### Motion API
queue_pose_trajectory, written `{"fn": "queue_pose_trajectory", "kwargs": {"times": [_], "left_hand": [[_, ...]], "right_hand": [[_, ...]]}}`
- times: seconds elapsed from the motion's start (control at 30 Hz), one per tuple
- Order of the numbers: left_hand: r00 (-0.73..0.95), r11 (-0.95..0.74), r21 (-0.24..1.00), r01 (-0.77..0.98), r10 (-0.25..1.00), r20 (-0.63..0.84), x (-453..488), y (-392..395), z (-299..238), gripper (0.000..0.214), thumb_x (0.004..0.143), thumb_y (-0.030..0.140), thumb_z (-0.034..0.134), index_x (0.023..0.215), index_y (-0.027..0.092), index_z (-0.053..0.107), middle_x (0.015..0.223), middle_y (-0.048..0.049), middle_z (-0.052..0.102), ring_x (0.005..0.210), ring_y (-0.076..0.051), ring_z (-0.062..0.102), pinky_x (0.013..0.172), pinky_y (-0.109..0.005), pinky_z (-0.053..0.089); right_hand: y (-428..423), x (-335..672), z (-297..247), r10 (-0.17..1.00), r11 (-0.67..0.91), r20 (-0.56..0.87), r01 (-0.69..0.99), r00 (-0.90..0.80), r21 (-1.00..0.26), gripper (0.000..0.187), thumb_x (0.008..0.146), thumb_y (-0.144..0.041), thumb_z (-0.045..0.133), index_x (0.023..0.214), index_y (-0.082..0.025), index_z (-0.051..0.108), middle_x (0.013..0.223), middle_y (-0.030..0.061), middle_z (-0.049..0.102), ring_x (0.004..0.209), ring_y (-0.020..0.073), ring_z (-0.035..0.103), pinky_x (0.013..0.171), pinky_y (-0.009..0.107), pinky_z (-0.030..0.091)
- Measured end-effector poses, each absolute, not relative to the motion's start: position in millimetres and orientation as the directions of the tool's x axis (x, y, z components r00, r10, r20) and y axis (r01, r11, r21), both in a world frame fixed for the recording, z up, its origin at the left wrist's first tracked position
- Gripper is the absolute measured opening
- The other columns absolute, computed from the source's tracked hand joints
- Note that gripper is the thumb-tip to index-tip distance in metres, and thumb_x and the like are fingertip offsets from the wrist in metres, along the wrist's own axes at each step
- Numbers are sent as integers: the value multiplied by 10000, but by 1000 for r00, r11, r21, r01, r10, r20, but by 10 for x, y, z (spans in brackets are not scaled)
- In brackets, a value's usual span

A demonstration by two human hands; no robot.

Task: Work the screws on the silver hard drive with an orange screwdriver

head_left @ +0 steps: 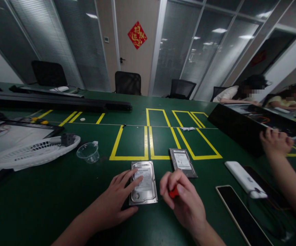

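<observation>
A silver hard drive [148,186] with a white label lies flat on the green table. My left hand [120,193] rests on its left side, fingers spread over the label and thumb by the near edge. To the right of that drive, my right hand [186,201] is closed around a small red object [174,192]; most of it is hidden in the fingers, so its kind cannot be made out. Just beyond my right hand lies a second hard drive [182,160], label up and untouched.
A clear plastic cup [88,152] and a white plastic basket [35,150] stand left. Right are a phone [242,215], a white power bank [245,179] and a black case [240,128] under another person's hand [277,141]. Yellow tape [129,158] marks the table.
</observation>
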State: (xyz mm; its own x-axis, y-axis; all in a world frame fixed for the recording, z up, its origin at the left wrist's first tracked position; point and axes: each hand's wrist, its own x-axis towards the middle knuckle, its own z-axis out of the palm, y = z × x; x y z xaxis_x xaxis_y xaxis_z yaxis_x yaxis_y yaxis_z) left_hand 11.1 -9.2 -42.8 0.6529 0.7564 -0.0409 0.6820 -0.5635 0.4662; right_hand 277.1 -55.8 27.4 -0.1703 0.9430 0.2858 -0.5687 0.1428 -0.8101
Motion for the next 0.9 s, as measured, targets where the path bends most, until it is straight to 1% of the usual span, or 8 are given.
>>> {"fn": "queue_pose_trajectory", "kwargs": {"times": [0.1,0.17,0.3,0.47,0.6,0.7,0.8,0.9], "left_hand": [[656,-564,464,684,753,-51,111,-87,-428,1025,976,376,838,1815,474,258,1910,-28,170,1709,-472,246,1326,-729,328],[656,-565,461,684,753,-52,109,-84,-430,1025,973,372,840,1813,476,263,1908,-33,180,1704,-482,257,1320,-744,326],[651,-559,464,688,757,-53,96,-82,-450,1019,974,366,836,1811,483,267,1909,-29,175,1704,-475,261,1315,-730,349],[659,-569,464,678,751,-43,94,-88,-469,1030,965,328,834,1812,473,268,1910,-35,172,1708,-472,250,1326,-729,329],[653,-557,460,691,755,-65,105,-94,-453,1019,982,335,817,1815,479,248,1914,-27,153,1714,-465,233,1324,-734,330],[654,-561,460,688,754,-60,109,-96,-435,1015,981,345,820,1814,476,256,1914,-26,150,1713,-468,234,1327,-730,327],[656,-562,456,690,751,-67,108,-97,-419,1006,973,346,824,1810,469,278,1913,-26,159,1710,-470,241,1330,-730,319],[654,-558,460,690,754,-67,104,-92,-422,996,977,354,821,1809,467,286,1911,-29,168,1707,-476,249,1322,-737,330]], "right_hand": [[-546,2782,313,939,159,299,-558,-168,-815,397,1113,-464,591,948,-161,788,935,95,701,583,134,453,590,327,306],[-537,2796,321,939,166,301,-545,-168,-822,426,1111,-455,584,916,-153,812,910,101,693,594,149,455,597,336,317],[-531,2807,296,938,177,301,-507,-173,-844,378,1097,-453,656,896,-166,799,874,95,694,642,175,509,617,333,367],[-532,2799,195,935,212,322,-494,-149,-843,252,1071,-426,750,962,-200,722,940,60,705,691,164,629,673,319,438],[-532,2791,153,936,183,310,-525,-166,-832,215,1066,-371,775,993,-230,630,993,31,709,557,86,537,545,255,339],[-546,2777,180,942,154,286,-532,-174,-833,207,1079,-366,753,1001,-235,613,974,30,714,541,79,456,522,252,278],[-568,2767,232,945,156,281,-524,-168,-837,233,1104,-414,690,995,-209,671,958,59,715,575,103,458,571,289,301],[-579,2773,273,938,170,298,-520,-174,-837,397,1129,-487,579,1001,-169,780,965,98,698,602,135,465,612,333,324]]}}
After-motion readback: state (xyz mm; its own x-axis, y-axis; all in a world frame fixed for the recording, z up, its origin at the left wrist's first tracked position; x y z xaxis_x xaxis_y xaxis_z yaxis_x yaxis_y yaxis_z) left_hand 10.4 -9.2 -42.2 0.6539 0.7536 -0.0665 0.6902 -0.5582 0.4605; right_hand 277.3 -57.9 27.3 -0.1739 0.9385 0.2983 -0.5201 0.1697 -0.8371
